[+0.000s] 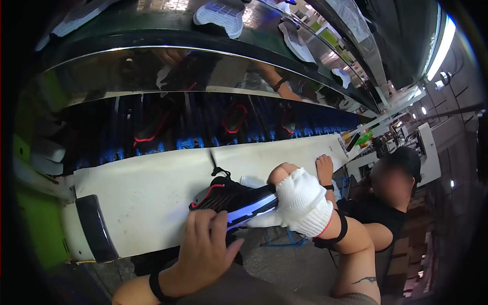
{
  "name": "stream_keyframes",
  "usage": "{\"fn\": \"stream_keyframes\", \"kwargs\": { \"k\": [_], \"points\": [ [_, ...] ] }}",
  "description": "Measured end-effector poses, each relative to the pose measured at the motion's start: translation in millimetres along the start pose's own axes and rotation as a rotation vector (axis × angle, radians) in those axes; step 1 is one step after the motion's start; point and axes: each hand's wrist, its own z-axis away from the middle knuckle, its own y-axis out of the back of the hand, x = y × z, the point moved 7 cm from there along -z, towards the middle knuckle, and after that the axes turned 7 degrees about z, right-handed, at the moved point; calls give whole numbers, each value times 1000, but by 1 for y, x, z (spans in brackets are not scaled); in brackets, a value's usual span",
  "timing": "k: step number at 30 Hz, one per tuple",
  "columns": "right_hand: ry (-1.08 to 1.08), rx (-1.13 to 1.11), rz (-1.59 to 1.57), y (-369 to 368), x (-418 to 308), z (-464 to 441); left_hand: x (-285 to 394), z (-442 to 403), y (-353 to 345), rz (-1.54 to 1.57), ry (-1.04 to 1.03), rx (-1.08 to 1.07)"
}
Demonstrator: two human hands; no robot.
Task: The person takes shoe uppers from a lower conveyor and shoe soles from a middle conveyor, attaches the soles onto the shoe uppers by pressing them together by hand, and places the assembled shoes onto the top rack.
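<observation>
A black shoe (pixel 227 197) with red trim is tilted on its side above the white work surface. Its pale, bluish-lit sole (pixel 251 208) faces me, and a black lace loop shows at its upper edge. My right hand (pixel 305 201), in a white knitted glove, is closed around the right end of the shoe; its bare thumb or finger tip sticks out. My bare left hand (pixel 206 246) has its fingers against the left end of the sole, with the thumb apart. Its fingertips are partly hidden against the shoe.
Behind the white work surface (pixel 142 188) runs a dark roller conveyor (pixel 178 127) carrying several red-trimmed black shoes. Pale soles (pixel 221 20) lie on the green upper belt (pixel 157 25). A co-worker (pixel 391 178) stands at right, a hand (pixel 324 170) at the surface's edge.
</observation>
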Motion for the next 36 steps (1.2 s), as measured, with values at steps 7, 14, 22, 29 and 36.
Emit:
{"fn": "stream_keyframes", "kwargs": {
  "k": [7, 14, 22, 29, 36],
  "points": [
    [136, -140, 100, 6, -20, -30, -34, -28, 5, 206, -60, 8],
    [544, 58, 62, 7, -32, -50, -49, -15, 5, 164, -312, 100],
    [559, 142, 16, -1, -29, -54, -79, -49, -11, 293, -166, 6],
    [451, -64, 310, -20, -72, -19, -70, -43, -28, 238, -268, -94],
    [-595, -433, -648, -120, 38, 5, -150, 28, 17, 1071, 399, -469]
  ]
}}
